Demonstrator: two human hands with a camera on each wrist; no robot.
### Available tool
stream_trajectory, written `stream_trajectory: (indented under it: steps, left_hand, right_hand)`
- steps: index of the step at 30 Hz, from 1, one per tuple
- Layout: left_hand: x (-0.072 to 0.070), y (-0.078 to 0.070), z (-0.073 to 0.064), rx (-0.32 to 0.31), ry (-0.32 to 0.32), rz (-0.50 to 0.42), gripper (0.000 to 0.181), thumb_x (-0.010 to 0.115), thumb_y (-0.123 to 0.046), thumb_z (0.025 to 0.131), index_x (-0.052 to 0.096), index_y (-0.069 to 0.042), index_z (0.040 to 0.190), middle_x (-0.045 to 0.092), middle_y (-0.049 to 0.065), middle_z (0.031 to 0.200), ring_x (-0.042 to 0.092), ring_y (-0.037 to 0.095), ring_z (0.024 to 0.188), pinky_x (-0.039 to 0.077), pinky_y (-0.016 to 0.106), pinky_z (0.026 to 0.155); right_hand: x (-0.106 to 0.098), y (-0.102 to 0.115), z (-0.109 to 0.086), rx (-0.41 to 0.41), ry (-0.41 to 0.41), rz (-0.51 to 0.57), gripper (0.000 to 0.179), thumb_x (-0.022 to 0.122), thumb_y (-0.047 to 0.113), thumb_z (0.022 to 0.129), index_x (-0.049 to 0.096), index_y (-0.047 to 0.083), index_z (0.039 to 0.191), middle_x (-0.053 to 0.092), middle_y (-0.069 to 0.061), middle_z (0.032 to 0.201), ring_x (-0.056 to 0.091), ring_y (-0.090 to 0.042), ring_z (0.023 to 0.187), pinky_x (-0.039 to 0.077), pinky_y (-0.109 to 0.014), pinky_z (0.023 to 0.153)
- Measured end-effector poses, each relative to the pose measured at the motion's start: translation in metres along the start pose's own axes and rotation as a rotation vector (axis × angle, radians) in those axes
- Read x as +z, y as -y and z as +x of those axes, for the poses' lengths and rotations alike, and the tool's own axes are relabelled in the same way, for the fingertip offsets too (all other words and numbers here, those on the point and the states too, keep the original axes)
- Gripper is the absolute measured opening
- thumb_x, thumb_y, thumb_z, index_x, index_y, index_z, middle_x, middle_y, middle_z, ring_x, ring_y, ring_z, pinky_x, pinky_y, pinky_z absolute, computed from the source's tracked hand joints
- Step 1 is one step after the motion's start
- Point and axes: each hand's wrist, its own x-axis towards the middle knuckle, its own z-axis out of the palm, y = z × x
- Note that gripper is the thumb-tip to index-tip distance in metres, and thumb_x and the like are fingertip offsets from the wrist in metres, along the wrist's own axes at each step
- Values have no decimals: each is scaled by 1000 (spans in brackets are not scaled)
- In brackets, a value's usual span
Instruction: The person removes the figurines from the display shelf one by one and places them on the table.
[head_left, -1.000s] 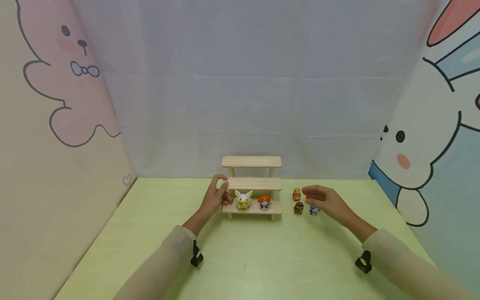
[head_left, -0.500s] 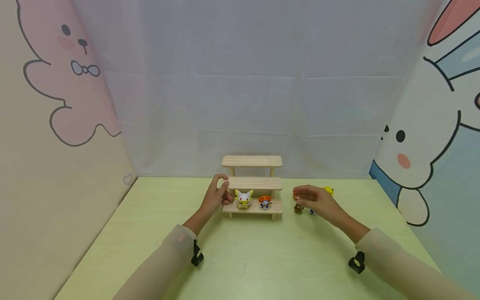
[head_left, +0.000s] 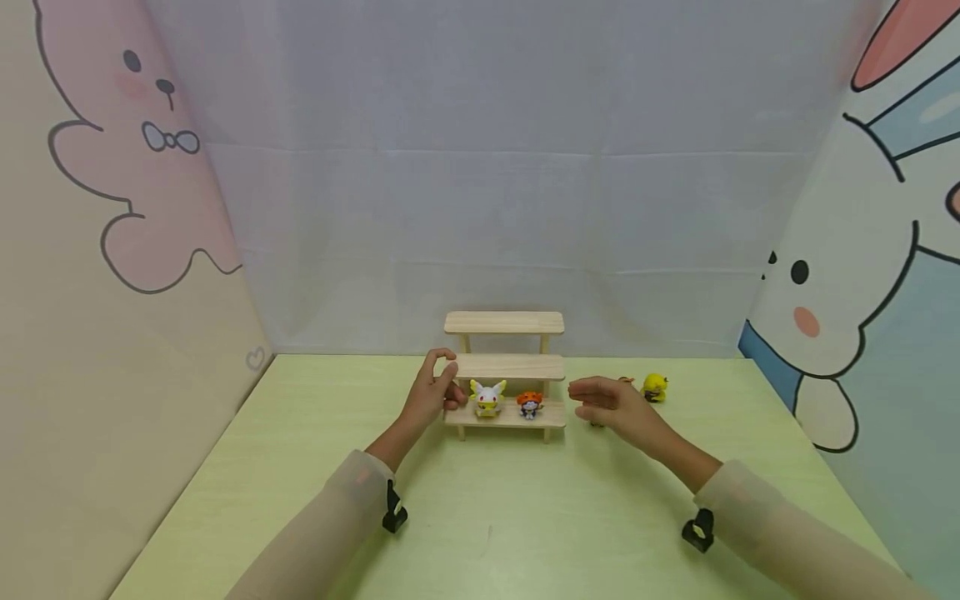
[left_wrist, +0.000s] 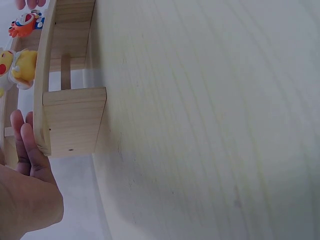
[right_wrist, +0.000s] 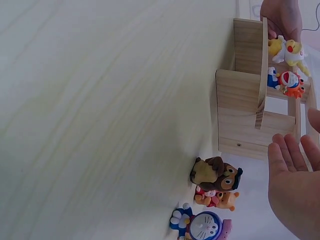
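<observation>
A three-tier wooden display shelf [head_left: 504, 322] stands near the back of the table. On its lowest tier sit a white-and-yellow eared figurine [head_left: 487, 401] and a figurine with an orange hat [head_left: 529, 406]. My left hand [head_left: 426, 404] is at the shelf's left end; in the left wrist view its fingers [left_wrist: 31, 142] lie fairly straight beside the tiers, and firm contact cannot be told. To the right of the shelf, my right hand [head_left: 628, 415] hovers with extended fingers and an empty palm, its tips close to the shelf's right end.
Right of the shelf stand an owl figurine [right_wrist: 216, 173], a bear figurine [right_wrist: 220, 199] and a blue-and-white cat figurine [right_wrist: 202, 225], mostly hidden by my right hand in the head view. A yellow figurine [head_left: 655, 387] stands farther right. A white cloth wall [head_left: 495, 200] rises behind.
My right hand has moved left from over the loose figurines toward the shelf, uncovering the yellow figurine. My left hand and the shelf figurines have stayed in place.
</observation>
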Motion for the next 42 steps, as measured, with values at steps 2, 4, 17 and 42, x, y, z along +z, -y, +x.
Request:
stream_trajectory:
  steps: [2,4,17,42]
  left_hand:
    - [0,1,0,6,0,-3,28,47,-18,112,43,-5,136,66,20,69,69,21,63,53,29,58]
    - [0,1,0,11,0,-2,28,47,-18,112,43,-4,136,66,21,69,69,21,63,53,29,57]
    - [-3,13,9,-9,-3,14,30,45,-21,113,42,-6,138,66,24,72,69,23,64,54,30,58]
    - [-2,34,16,47,-45,38,26,49,-29,112,46,-17,134,65,4,64,67,17,61,52,25,55]
  right_hand:
    - [3,0,1,-4,5,6,45,69,15,101,57,-6,139,57,-28,141,55,-45,133,53,-22,95]
    - [6,0,2,-8,7,5,44,70,15,101,58,-5,139,58,-27,141,55,-44,133,52,-22,96]
    - [31,5,12,-34,25,58,46,72,11,98,59,-3,140,62,-23,139,58,-41,130,54,-27,97]
    - [57,5,34,14,15,30,49,73,13,98,58,6,144,57,-17,147,60,-35,130,53,-37,101]
